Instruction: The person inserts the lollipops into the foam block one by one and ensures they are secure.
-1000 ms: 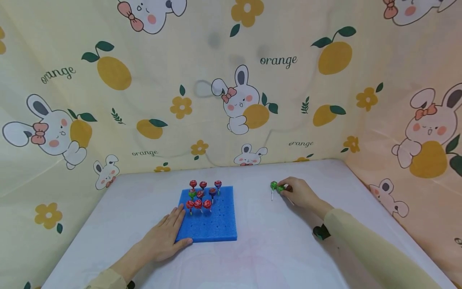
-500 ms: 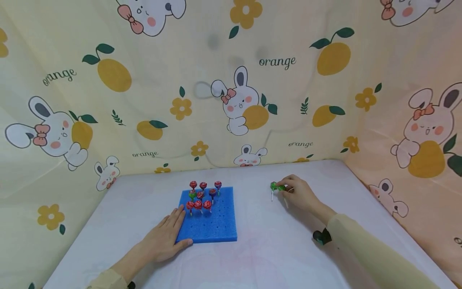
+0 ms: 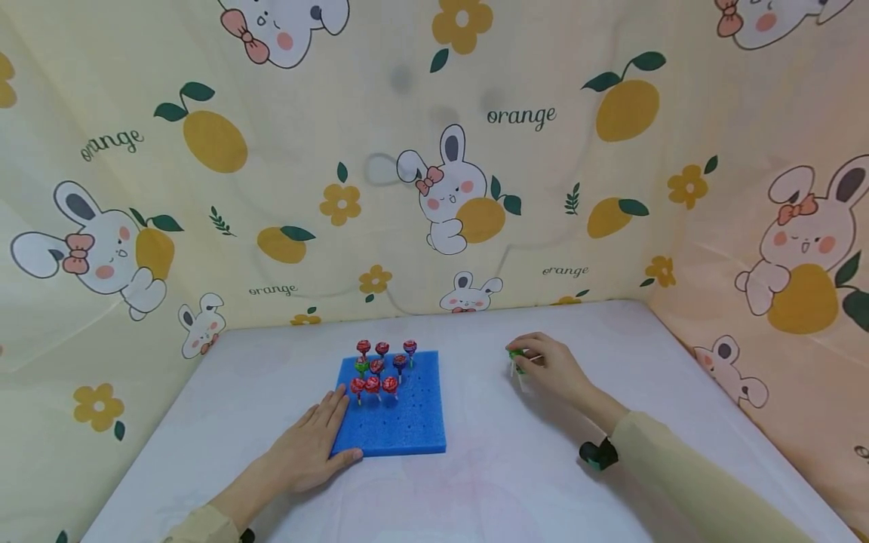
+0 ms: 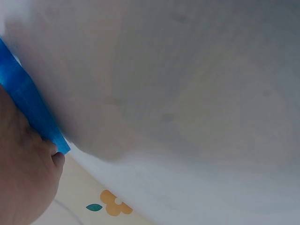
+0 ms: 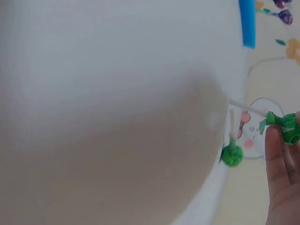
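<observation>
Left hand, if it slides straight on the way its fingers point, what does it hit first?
Probably the nearest red lollipops standing in the blue foam block. The left hand already rests on the block's near left corner; depth is unclear.

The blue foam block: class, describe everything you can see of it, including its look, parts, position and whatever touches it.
The blue foam block is a flat, square slab that looks like soft sponge, lying flat on the white table. Rows of small holes dot its top. Several lollipops, mostly red-wrapped, stand upright by their sticks in the far left part; the near rows are bare. The left hand rests flat against its near left corner.
</observation>
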Tool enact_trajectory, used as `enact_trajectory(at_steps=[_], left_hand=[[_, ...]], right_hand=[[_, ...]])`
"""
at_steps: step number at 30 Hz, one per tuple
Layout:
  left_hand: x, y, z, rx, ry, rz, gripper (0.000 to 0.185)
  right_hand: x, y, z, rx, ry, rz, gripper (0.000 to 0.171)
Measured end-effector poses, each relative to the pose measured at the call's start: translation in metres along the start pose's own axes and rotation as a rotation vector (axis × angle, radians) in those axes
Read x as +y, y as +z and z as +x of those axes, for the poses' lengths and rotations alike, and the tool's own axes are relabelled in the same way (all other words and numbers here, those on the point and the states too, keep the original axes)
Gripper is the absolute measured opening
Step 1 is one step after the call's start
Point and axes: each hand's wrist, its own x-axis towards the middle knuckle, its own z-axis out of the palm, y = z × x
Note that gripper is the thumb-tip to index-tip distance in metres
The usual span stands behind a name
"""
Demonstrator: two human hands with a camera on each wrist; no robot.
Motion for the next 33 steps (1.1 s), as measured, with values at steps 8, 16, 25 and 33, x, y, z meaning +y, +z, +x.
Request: enact_trajectory(at_steps=[8,16,25,33], left_hand=[[0.0,0.0,-0.001,-0.002,0.0,-0.003,0.102],[0.0,-0.001,-0.002,0.004,0.002,-0.006,0.101],[-0.001,-0.001,0.0,0.018,0.01,0.002,0.101],[-0.002,0.001,0.0,0.013,0.004,-0.001,0.102]], right_hand=[[-0.014,0.014,0.0,-0.015,-0.069,0.063,0.024],[-0.03,0.029,0.0,-0.013,-0.136,0.104,0.025],[-0.051,0.042,0.002,-0.022,-0.203,0.143,0.024],[-0.063,0.057,0.005,-0.034,-0.235,0.204,0.024]])
